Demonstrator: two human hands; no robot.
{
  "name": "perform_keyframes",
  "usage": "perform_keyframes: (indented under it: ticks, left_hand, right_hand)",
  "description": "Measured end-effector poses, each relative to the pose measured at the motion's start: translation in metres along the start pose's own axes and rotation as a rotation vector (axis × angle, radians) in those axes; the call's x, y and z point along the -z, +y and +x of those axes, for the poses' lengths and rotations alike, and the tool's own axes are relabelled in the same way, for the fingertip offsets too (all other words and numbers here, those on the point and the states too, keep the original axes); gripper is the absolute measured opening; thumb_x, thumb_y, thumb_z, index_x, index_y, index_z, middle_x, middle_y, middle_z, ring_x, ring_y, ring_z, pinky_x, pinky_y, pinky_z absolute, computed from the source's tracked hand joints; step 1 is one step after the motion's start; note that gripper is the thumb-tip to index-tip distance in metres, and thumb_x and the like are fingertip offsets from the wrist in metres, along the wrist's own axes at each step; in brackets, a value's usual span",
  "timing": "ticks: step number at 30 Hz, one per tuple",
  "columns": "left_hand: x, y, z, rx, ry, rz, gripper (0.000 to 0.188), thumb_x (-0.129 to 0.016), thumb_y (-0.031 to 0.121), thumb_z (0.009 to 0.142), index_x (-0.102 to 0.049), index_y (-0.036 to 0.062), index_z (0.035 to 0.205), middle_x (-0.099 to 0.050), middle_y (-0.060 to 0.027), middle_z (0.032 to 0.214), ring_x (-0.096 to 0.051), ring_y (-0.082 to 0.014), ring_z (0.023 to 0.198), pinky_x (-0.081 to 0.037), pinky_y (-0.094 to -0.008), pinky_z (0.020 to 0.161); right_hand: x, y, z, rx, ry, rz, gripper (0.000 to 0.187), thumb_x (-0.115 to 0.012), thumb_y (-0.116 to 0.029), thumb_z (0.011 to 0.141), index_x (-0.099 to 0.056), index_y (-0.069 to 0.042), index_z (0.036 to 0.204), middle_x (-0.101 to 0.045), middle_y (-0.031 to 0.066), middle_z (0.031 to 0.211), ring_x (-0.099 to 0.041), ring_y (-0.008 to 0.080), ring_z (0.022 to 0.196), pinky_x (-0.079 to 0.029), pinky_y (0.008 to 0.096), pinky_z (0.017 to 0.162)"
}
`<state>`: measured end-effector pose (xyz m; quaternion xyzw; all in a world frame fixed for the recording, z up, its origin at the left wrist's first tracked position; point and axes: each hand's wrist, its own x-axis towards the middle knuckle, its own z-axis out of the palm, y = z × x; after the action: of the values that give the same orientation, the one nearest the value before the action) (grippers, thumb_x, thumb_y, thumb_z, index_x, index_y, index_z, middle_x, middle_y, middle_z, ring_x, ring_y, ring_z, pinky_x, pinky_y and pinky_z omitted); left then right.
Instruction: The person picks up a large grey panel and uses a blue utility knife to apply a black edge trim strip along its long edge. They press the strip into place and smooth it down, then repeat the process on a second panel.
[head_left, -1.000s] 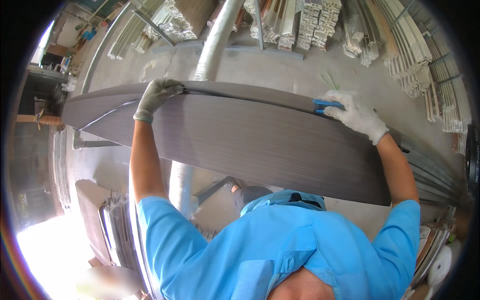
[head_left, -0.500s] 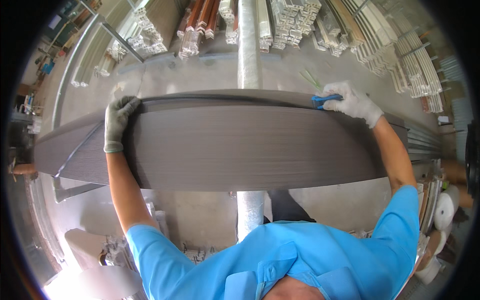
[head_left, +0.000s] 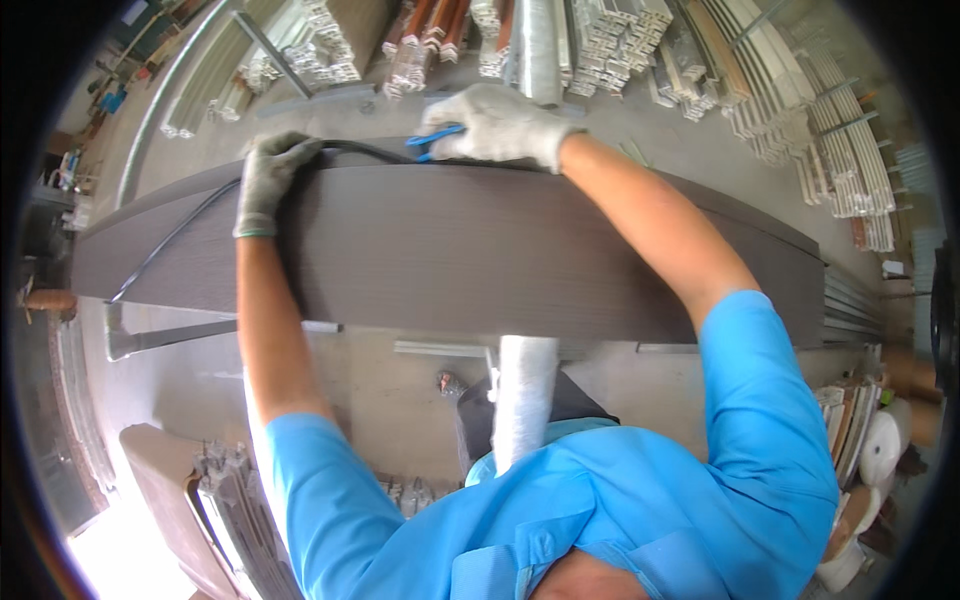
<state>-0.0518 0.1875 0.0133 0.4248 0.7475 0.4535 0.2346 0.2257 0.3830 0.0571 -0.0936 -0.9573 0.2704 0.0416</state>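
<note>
A long dark grey-brown panel (head_left: 560, 250) lies crosswise in front of me. My left hand (head_left: 270, 180), in a pale work glove, is closed at the panel's far edge on a thin black strip (head_left: 168, 248). The strip runs slantwise over the panel's left part, and a bit of it curves on from my fingers toward the right. My gloved right hand (head_left: 495, 125) grips a small blue tool (head_left: 437, 137) above the far edge, near the panel's middle. Two blue prongs stick out to the left; the glove hides the rest, so its kind does not show.
A plastic-wrapped post (head_left: 526, 395) passes under the panel toward me. Metal bars (head_left: 275, 327) support the panel from below. Stacks of pale profiles (head_left: 610, 50) and reddish-brown ones (head_left: 425, 40) lie on the floor beyond. White rolls (head_left: 885, 440) stand at the right.
My right hand has moved left along the far edge with the blue tool, closer to my left hand. The left hand has shifted slightly right and away from me in view.
</note>
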Motion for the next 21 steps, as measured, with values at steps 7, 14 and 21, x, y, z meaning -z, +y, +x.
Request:
perform_keyframes:
  ticks: [7,14,21]
  left_hand:
    - [0.032,-0.014,0.006,-0.141,-0.109,0.057,0.021,-0.078,0.018,0.092,-0.08,0.001,0.104,-0.079,-0.0053,0.09,-0.071,-0.0111,0.085,-0.055,-0.0258,0.079]
    - [0.167,-0.067,0.011,-0.285,-0.084,0.535,0.035,-0.076,0.033,0.094,-0.079,0.0013,0.11,-0.079,-0.0109,0.1,-0.072,-0.0162,0.092,-0.056,-0.0331,0.089]
    - [0.309,-0.129,0.004,-0.053,-0.124,0.328,0.026,-0.075,0.018,0.096,-0.077,-0.0016,0.113,-0.078,-0.0058,0.098,-0.068,-0.0123,0.092,-0.053,-0.0288,0.089]
  right_hand:
    - [0.003,-0.022,-0.017,-0.179,0.001,-0.038,0.038,-0.075,-0.033,0.091,-0.072,-0.015,0.124,-0.074,0.0085,0.121,-0.067,0.0289,0.117,-0.049,0.0419,0.104]
    - [0.002,-0.043,-0.025,-0.359,0.021,-0.113,0.043,-0.076,-0.03,0.092,-0.069,-0.013,0.131,-0.07,0.0114,0.127,-0.062,0.0316,0.125,-0.046,0.0434,0.11]
    - [0.003,-0.051,-0.025,-0.415,0.028,-0.11,0.043,-0.077,-0.028,0.091,-0.068,-0.01,0.129,-0.069,0.0155,0.128,-0.062,0.0317,0.123,-0.046,0.0416,0.106]
